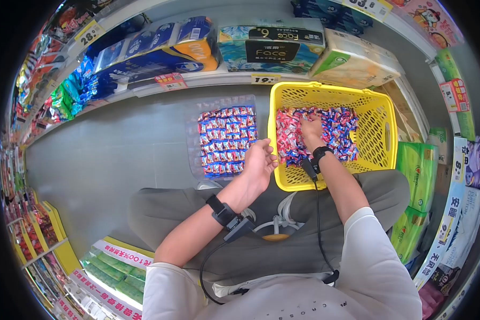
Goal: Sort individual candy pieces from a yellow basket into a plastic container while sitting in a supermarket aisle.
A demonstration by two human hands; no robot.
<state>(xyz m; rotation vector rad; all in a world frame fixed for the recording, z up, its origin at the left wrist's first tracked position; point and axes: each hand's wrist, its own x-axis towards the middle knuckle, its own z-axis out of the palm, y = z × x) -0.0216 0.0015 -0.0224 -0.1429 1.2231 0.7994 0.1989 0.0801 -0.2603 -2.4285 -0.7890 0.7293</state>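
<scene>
A yellow plastic basket [376, 136] stands before my crossed legs, with many small wrapped candies [338, 125] inside, pinkish-red on the left and blue on the right. My right hand [312, 132] reaches down into it, fingers bent together at the candies; the fingertips are partly hidden. Left of the basket is a clear plastic tray [193, 120] holding rows of blue-and-red wrapped candies [226, 141]. My left hand [260, 166] is between tray and basket, close to the basket's left rim. Its fingers are loosely bent and slightly apart, and I see nothing in them.
Tissue packs [272, 50] line the shelf ahead, above a price-tagged edge [234, 80]. Green packs [416, 170] are stacked close on my right. Bagged snacks [72, 93] fill the left shelves. Cables run from the black wrist straps [224, 213] along my arms. Grey floor [117, 144] lies left of the tray.
</scene>
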